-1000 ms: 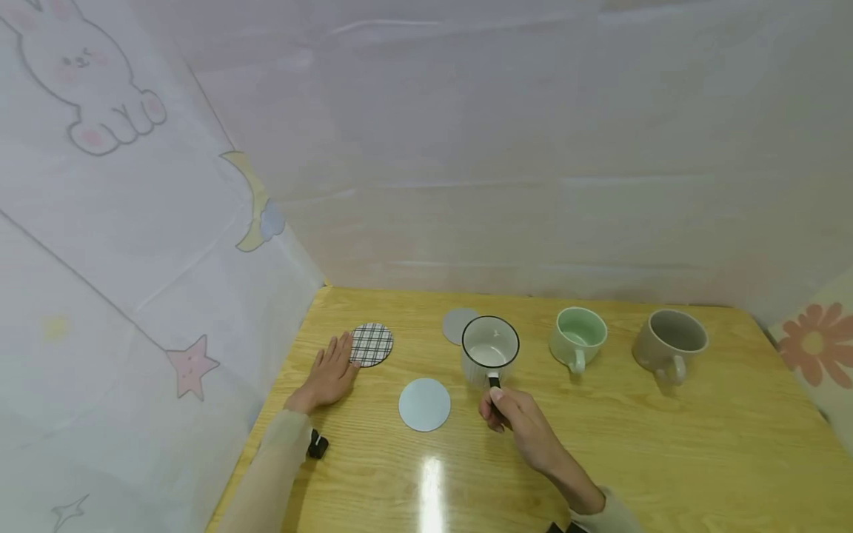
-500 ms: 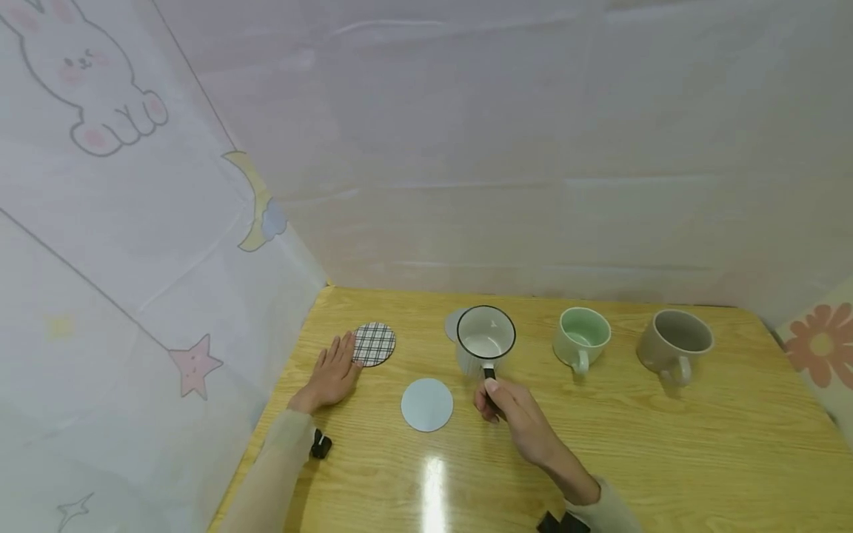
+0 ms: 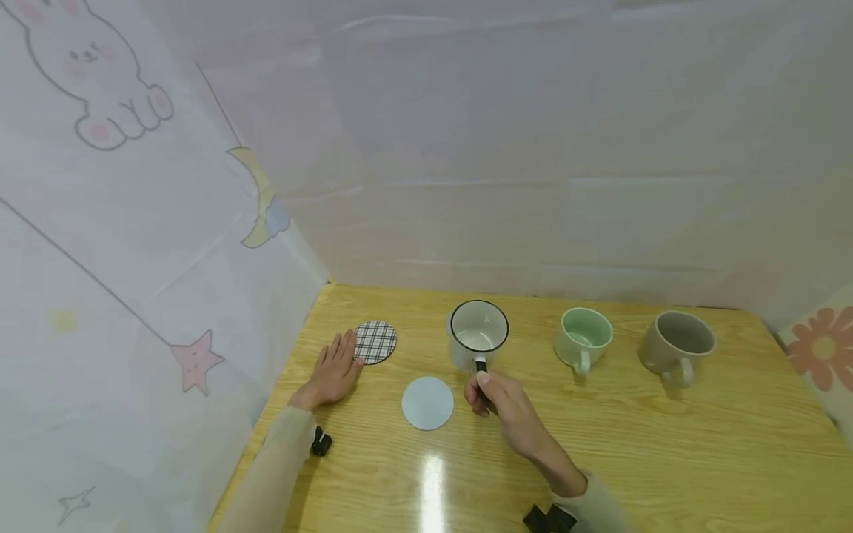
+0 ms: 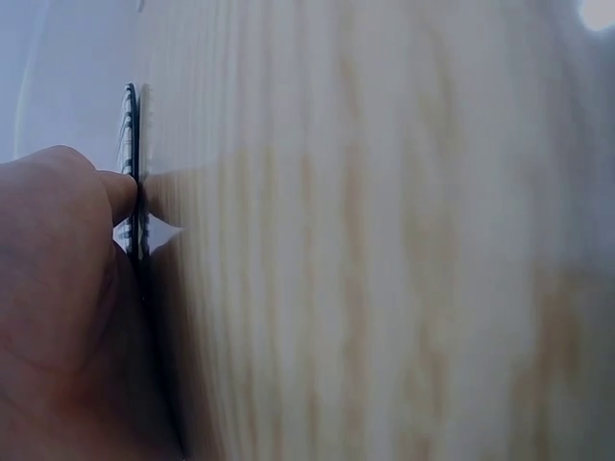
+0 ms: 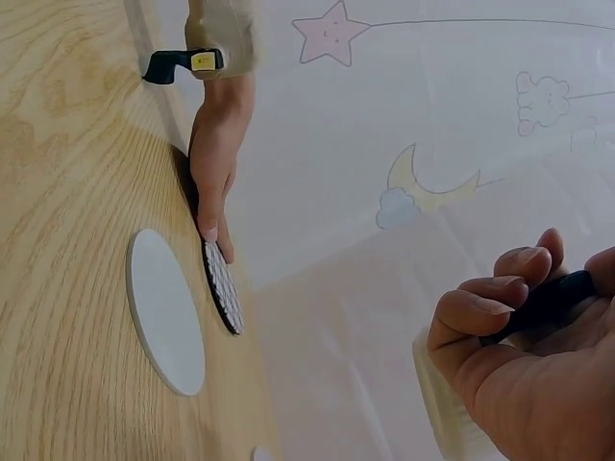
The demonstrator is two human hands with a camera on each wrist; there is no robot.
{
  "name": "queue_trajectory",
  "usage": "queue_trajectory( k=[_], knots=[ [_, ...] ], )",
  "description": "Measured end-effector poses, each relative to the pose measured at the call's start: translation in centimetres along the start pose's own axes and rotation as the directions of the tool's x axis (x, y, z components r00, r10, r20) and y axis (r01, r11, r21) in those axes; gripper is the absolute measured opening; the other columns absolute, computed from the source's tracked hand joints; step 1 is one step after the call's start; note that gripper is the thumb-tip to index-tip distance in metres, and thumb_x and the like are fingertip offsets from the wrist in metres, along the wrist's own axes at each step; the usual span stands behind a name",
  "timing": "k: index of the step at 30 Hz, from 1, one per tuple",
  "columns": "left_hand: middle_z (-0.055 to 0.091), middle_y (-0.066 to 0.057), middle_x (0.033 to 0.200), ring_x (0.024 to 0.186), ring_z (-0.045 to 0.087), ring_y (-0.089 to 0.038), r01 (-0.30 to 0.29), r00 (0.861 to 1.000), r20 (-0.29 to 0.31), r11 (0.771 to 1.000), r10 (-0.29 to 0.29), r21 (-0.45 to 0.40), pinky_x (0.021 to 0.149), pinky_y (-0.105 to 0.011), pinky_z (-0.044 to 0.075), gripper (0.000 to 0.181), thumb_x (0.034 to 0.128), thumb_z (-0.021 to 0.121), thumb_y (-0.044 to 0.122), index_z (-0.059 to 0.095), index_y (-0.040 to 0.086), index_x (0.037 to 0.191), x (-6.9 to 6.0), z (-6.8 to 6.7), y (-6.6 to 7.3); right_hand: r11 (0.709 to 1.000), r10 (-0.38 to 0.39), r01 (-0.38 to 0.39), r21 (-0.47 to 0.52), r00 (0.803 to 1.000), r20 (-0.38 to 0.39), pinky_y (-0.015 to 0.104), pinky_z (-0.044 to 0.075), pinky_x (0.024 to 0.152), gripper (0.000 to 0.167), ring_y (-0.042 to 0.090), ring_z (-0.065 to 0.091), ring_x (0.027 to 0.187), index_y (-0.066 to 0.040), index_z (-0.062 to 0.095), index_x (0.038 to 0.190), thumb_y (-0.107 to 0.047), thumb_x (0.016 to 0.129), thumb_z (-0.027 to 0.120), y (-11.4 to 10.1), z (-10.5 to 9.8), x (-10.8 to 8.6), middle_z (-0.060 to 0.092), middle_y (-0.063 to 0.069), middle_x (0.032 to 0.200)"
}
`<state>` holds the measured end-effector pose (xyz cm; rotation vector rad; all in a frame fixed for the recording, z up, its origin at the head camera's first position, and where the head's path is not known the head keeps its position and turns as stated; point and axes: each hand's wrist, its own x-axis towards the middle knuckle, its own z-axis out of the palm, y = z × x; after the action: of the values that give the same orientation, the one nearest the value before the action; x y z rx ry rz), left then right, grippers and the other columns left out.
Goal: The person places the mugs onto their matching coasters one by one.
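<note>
My right hand [image 3: 512, 414] grips the black handle of a white ribbed mug [image 3: 478, 327] with a dark rim; the right wrist view shows my fingers [image 5: 473, 312] curled round that handle. Flat on the table lies my left hand [image 3: 331, 374], its fingers straight and touching the edge of a round black-and-white checked coaster [image 3: 375, 342]. A pale blue round coaster [image 3: 427, 403] lies between the hands. The grey coaster behind the mug is hidden in the head view; a sliver of a pale disc [image 5: 261, 453] shows in the right wrist view.
To the right of the white mug stand a small green cup [image 3: 583, 337] and a larger grey-beige mug [image 3: 676, 343], handles toward the front. Patterned cloth [image 3: 433, 148] hangs behind the wooden table [image 3: 666, 459] and at its sides.
The right hand has moved the white mug left and back, so that it now covers the grey coaster in the head view. My left hand has stayed on the table beside the checked coaster.
</note>
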<state>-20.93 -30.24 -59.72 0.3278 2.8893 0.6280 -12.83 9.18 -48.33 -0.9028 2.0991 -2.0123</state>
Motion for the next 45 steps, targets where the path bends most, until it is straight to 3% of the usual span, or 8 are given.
queue_trajectory(
  k=[19,31,45],
  knots=[
    [-0.003,-0.020,0.180,0.166,-0.005,-0.044,0.022,1.000,0.010,1.000,-0.022,0.001,0.131,-0.066,-0.003,0.070,0.1182,0.029,0.037,-0.001,0.001,0.171,-0.1,-0.4,0.2,1.000,0.004,-0.004,0.027,1.000,-0.001,0.025,0.043,0.056,0.049,0.036,0.043,0.063,0.009,0.056,0.085,-0.013,0.118,0.027,1.1,0.8,1.8,0.048,0.023,0.074],
    [-0.006,-0.018,0.180,0.166,-0.008,-0.042,0.029,0.999,0.022,0.999,-0.030,0.012,0.132,-0.065,-0.004,0.071,0.1179,0.028,0.037,-0.004,0.003,0.171,0.3,-0.4,-0.2,0.998,-0.010,0.010,0.061,1.000,-0.004,0.025,0.040,0.055,0.048,0.036,0.040,0.062,0.010,0.056,0.084,-0.011,0.117,0.028,2.3,1.5,2.4,0.046,0.025,0.072],
    [-0.007,-0.018,0.180,0.166,-0.008,-0.042,0.021,0.999,0.031,1.000,-0.021,0.000,0.132,-0.065,-0.004,0.071,0.1177,0.028,0.038,-0.003,0.002,0.171,0.0,-0.3,0.0,0.995,-0.013,0.013,0.096,1.000,-0.003,0.024,0.040,0.054,0.049,0.038,0.039,0.062,0.013,0.055,0.084,-0.012,0.117,0.027,3.2,2.3,2.7,0.046,0.028,0.073]
  ],
)
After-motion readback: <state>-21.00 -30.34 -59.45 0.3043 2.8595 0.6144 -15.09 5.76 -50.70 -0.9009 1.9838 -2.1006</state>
